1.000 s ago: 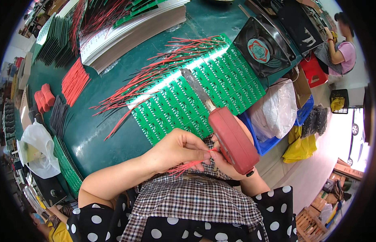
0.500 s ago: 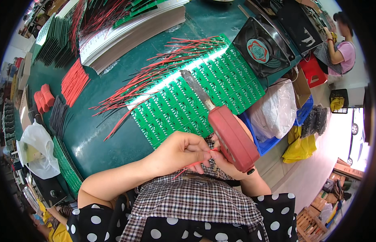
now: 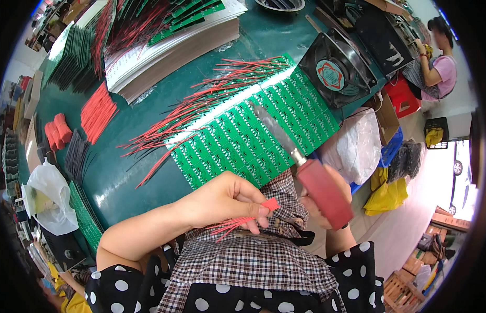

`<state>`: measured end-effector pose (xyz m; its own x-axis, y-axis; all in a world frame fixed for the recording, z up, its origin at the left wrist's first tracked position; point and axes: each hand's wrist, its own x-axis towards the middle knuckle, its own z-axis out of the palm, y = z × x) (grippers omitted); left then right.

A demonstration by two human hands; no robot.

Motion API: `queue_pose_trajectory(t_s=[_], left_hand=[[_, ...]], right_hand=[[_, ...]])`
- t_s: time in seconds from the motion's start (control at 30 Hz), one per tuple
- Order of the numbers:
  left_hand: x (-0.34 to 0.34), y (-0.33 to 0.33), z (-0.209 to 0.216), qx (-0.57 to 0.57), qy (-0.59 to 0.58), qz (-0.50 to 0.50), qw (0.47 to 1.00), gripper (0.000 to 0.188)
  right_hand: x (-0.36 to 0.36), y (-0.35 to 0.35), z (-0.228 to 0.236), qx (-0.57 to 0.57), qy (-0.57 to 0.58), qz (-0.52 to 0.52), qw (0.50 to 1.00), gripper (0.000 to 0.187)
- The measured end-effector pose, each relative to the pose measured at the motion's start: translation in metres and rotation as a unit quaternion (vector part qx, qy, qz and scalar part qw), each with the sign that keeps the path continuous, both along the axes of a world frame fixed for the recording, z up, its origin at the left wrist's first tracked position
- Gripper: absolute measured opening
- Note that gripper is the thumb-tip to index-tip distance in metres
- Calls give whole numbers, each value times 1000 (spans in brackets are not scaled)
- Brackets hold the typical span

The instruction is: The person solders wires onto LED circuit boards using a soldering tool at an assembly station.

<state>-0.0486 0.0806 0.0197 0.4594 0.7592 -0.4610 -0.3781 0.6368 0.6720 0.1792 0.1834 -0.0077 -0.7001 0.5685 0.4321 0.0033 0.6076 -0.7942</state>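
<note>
My left hand (image 3: 233, 201) is closed in a pinch on a small bunch of red wires (image 3: 233, 224). Their tails fan out below the fingers, and a flat red end pokes past the thumb. In my right hand (image 3: 326, 201) is a soldering iron (image 3: 326, 195) with a thick red handle; its dark, worn metal shaft slants up and left over the green circuit board panel (image 3: 227, 148). The fingers behind the handle are partly hidden. Along the panel's far edge lie many red and black wires (image 3: 185, 112), their ends on the board.
A black fan (image 3: 334, 70) stands right of the panel. Behind it, stacked paper sheets (image 3: 175, 57) carry more boards and wires. Red wire bundles (image 3: 97, 112) and black wires (image 3: 77, 151) lie left. A blue crate (image 3: 392, 146) and a co-worker (image 3: 439, 68) are at the right.
My hands have moved apart: the right hand with the soldering iron shifted right and slightly down. The red wires in my left hand now show spread out, with their flat end exposed.
</note>
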Motion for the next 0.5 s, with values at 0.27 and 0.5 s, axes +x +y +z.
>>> queue_pose_trajectory(t_s=[0.27, 0.5], left_hand=[[-3, 6, 1, -11, -20, -26, 999, 22], [-55, 18, 40, 168, 271, 88, 944, 12]], right_hand=[[-7, 0, 5, 89, 27, 42, 995, 48], [29, -12, -19, 129, -62, -49, 988, 43]])
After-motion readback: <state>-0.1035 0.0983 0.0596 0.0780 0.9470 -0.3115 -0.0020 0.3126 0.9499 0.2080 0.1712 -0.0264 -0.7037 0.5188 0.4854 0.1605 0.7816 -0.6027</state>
